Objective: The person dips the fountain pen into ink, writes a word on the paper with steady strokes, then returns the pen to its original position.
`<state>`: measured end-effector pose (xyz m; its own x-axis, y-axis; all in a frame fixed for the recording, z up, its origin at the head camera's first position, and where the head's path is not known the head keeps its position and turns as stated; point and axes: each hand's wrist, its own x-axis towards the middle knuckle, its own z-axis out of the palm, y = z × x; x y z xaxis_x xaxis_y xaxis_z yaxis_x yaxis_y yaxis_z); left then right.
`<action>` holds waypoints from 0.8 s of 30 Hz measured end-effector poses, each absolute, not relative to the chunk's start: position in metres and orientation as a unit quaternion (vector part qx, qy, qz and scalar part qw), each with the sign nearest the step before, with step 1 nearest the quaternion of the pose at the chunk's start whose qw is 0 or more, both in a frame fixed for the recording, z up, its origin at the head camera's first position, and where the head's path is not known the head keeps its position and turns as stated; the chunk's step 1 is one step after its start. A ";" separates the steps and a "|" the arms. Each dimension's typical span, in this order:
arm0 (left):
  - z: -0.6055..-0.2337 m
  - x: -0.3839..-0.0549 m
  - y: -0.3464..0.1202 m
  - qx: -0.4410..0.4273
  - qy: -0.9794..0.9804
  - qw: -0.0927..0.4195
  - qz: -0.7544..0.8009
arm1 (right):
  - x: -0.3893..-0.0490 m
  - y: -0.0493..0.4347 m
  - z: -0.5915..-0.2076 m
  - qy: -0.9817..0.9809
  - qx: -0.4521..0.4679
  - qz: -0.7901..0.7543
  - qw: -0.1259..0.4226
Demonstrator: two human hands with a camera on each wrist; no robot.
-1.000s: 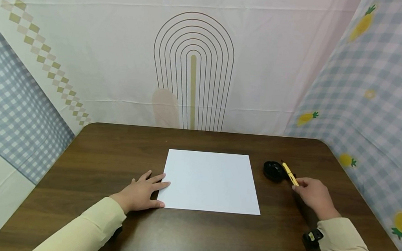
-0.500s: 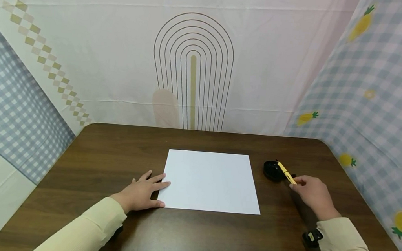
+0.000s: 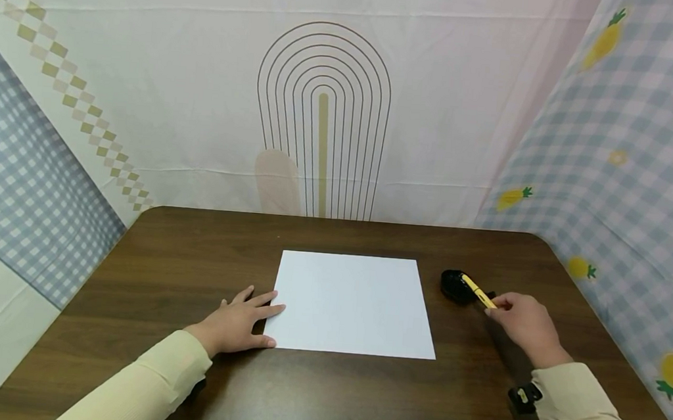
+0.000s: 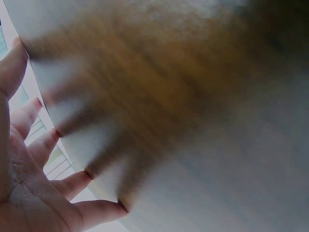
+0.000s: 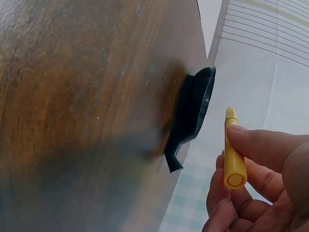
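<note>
My right hand [image 3: 527, 327] pinches a slim yellow pen [image 3: 478, 292] by its rear part between thumb and fingers. The pen's front end points away to the left and overlaps a small shallow black dish [image 3: 451, 287] in the head view. In the right wrist view the yellow barrel [image 5: 234, 162] shows its round end cap, and the dish [image 5: 195, 104] with its short stub handle stands beyond it on the table. My left hand [image 3: 234, 326] lies with fingers spread on the left edge of a blank white sheet of paper [image 3: 355, 304].
A dark brown wooden table [image 3: 357, 403] carries everything. Behind it hangs a white cloth [image 3: 439, 112] with line arches. A blue checked cloth with pineapples [image 3: 627, 213] hangs along the right side, and another checked cloth [image 3: 37, 167] along the left.
The pen's front end has swung slightly left and lower, from the dish's right edge to over the dish. The left hand and the paper have not moved.
</note>
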<state>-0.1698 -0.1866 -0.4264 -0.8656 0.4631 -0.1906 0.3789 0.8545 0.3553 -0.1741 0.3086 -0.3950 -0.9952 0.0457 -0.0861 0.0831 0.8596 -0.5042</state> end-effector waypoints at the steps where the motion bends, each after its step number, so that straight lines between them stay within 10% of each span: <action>1: -0.426 -0.170 -0.187 0.221 0.953 0.136 0.155 | -0.174 0.309 -0.395 0.964 0.033 -0.261 0.035; 24: -0.426 -0.170 -0.187 0.221 0.954 0.138 0.151 | -0.181 0.307 -0.392 0.971 0.033 -0.234 0.038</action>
<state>-0.1697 -0.1871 -0.4263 -0.8647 0.4622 -0.1967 0.3791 0.8574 0.3481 -0.1807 0.3075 -0.3925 -0.9950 0.0462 -0.0889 0.0816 0.8887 -0.4511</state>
